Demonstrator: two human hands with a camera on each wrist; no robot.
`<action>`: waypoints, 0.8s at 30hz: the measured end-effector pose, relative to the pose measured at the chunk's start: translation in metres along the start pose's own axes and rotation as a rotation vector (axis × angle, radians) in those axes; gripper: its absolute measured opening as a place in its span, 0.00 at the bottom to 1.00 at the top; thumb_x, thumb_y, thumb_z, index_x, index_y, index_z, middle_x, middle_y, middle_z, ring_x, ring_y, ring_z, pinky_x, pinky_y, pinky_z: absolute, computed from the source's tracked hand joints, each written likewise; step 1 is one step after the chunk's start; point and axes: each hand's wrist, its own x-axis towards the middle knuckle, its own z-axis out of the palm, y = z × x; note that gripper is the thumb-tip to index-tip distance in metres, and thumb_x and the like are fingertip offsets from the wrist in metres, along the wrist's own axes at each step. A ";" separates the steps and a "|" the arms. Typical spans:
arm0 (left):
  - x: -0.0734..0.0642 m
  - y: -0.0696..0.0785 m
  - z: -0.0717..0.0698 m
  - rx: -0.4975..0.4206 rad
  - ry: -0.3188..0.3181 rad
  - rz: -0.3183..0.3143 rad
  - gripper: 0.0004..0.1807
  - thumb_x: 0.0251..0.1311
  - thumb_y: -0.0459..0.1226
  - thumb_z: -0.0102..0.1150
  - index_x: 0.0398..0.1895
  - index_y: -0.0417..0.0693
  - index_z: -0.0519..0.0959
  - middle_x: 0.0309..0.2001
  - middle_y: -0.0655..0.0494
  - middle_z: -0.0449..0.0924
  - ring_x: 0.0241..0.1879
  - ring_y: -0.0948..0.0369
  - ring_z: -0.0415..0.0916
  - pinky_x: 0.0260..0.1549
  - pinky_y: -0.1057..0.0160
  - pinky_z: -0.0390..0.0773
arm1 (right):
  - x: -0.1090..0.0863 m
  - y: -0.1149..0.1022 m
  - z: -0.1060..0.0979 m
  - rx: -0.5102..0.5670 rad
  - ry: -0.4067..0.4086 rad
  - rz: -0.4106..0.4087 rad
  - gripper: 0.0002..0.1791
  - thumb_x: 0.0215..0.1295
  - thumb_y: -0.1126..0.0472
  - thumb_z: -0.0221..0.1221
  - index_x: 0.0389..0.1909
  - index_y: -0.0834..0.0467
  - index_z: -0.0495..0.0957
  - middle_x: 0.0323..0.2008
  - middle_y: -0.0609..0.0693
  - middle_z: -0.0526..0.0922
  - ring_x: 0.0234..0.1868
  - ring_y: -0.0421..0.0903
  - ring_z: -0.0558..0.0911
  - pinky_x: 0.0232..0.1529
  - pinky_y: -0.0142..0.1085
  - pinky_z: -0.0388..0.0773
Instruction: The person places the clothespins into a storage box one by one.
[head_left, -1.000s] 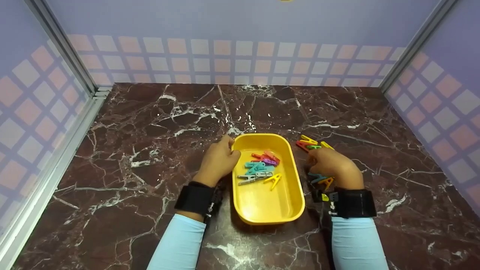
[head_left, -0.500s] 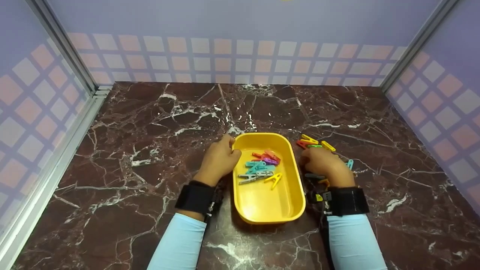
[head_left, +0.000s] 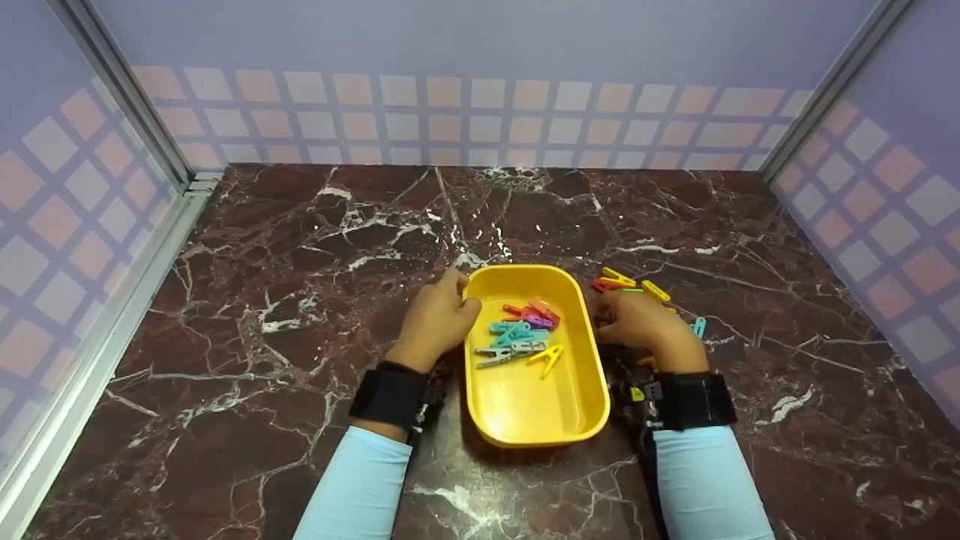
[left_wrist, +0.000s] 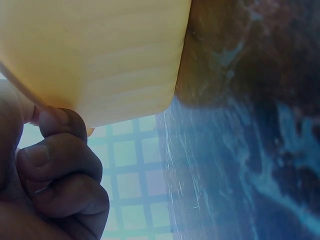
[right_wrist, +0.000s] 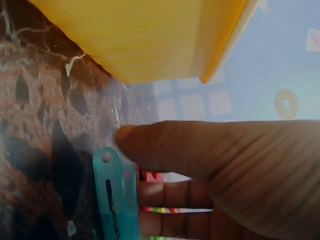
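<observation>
A yellow plastic tray (head_left: 592,375) holds several clothespins in red, purple, teal, grey and yellow (head_left: 547,360). My left hand (head_left: 439,319) grips the tray's left rim; in the left wrist view its other fingers are curled below the rim. My right hand (head_left: 645,326) is low over the loose clothespins, just right of the tray. In the right wrist view a teal clothespin (right_wrist: 112,195) lies close by the thumb (right_wrist: 175,147) and covers the fingertips. Whether the right hand pinches it cannot be told.
Beyond the right hand lie yellow clothespins (head_left: 655,291) and a red clothespin (head_left: 606,285), with a sliver of green beside them. A teal clothespin (head_left: 698,327) lies to its right. Patterned panels (head_left: 487,112) border the dark marble-like tabletop (head_left: 300,300).
My right hand has shifted left toward the tray, uncovering a teal clothespin on its right and covering the clothespin near its wrist. The left hand and tray have stayed put.
</observation>
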 end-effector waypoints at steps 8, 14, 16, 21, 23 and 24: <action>0.000 -0.002 0.000 0.010 0.020 0.045 0.15 0.61 0.39 0.54 0.49 0.43 0.75 0.26 0.52 0.78 0.27 0.53 0.76 0.29 0.55 0.75 | -0.001 -0.001 0.002 0.004 -0.047 0.025 0.14 0.55 0.58 0.67 0.36 0.62 0.78 0.29 0.50 0.79 0.30 0.49 0.76 0.35 0.43 0.74; 0.000 -0.002 0.000 0.008 0.015 0.037 0.16 0.61 0.39 0.54 0.50 0.43 0.74 0.22 0.53 0.75 0.25 0.54 0.75 0.28 0.56 0.74 | -0.001 -0.002 -0.001 0.010 -0.034 0.014 0.14 0.58 0.59 0.67 0.40 0.62 0.77 0.32 0.51 0.79 0.32 0.50 0.76 0.36 0.44 0.74; 0.000 -0.002 0.000 0.008 0.012 0.033 0.16 0.61 0.39 0.54 0.50 0.43 0.74 0.22 0.53 0.75 0.26 0.54 0.75 0.28 0.56 0.74 | -0.002 -0.003 -0.003 0.006 -0.031 0.009 0.13 0.58 0.59 0.66 0.40 0.61 0.77 0.31 0.51 0.79 0.31 0.49 0.76 0.35 0.44 0.74; 0.000 -0.002 0.000 0.005 0.009 0.027 0.16 0.61 0.40 0.54 0.50 0.43 0.75 0.23 0.53 0.76 0.27 0.54 0.76 0.30 0.55 0.76 | -0.005 -0.007 -0.009 -0.003 -0.005 0.004 0.12 0.58 0.62 0.65 0.42 0.61 0.78 0.31 0.51 0.80 0.29 0.49 0.76 0.32 0.42 0.73; 0.000 -0.002 0.000 0.001 0.012 0.030 0.16 0.61 0.40 0.55 0.50 0.43 0.75 0.23 0.53 0.77 0.27 0.54 0.76 0.30 0.55 0.76 | -0.007 -0.009 -0.011 -0.007 0.017 -0.009 0.16 0.57 0.64 0.63 0.46 0.63 0.79 0.32 0.51 0.81 0.30 0.49 0.76 0.33 0.42 0.73; -0.001 -0.002 0.000 -0.002 0.013 0.034 0.15 0.61 0.39 0.55 0.50 0.42 0.75 0.24 0.53 0.77 0.27 0.54 0.76 0.29 0.55 0.76 | -0.008 -0.010 -0.013 -0.013 0.030 -0.016 0.17 0.57 0.64 0.63 0.48 0.63 0.79 0.33 0.52 0.81 0.31 0.50 0.75 0.34 0.43 0.73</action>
